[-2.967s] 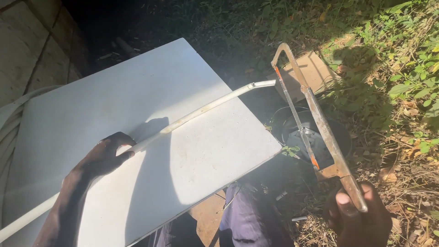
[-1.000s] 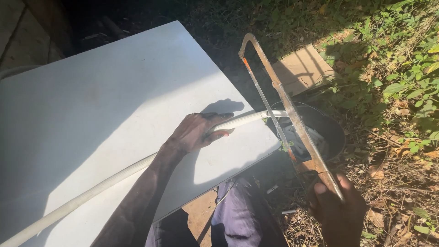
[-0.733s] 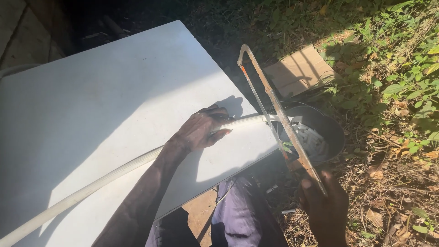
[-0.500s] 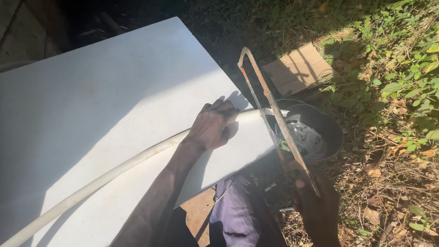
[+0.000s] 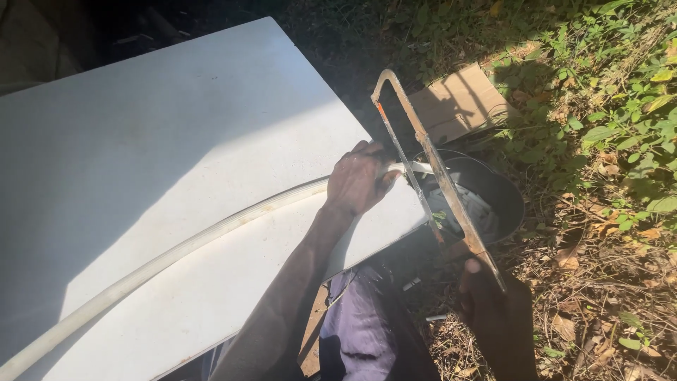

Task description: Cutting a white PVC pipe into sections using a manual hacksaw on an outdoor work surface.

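Table: a large flat white rectangular table (image 5: 176,141) fills the left and middle of the view, part sunlit, part in shade, its near right corner reaching toward the person's legs
Ground: dry leaves, twigs and green weeds (image 5: 620,106) lie to the right of the table
Cardboard: a flattened brown cardboard sheet (image 5: 458,102) lies on the ground beyond the table's right edge, plain-faced, half shaded
Pipe: a long, gently curved white plastic pipe (image 5: 190,247) lies across the table from the lower left corner up to the right edge; its end juts just past the edge, above a dark round metal basin (image 5: 501,201) on the ground
Saw: a rusty metal-framed hacksaw with an orange mark near its far end (image 5: 423,152) stands tilted, its thin blade meeting the pipe's overhanging end just beside the table edge
Left hand: the left hand (image 5: 360,180) presses down on the pipe near its end, the grip clenched around it, close to the blade
Right hand: the right hand (image 5: 493,303), in deep shade, has its grip closed on the hacksaw's handle end, low at the right
Clothing: purple trousers (image 5: 360,331) show below the table edge
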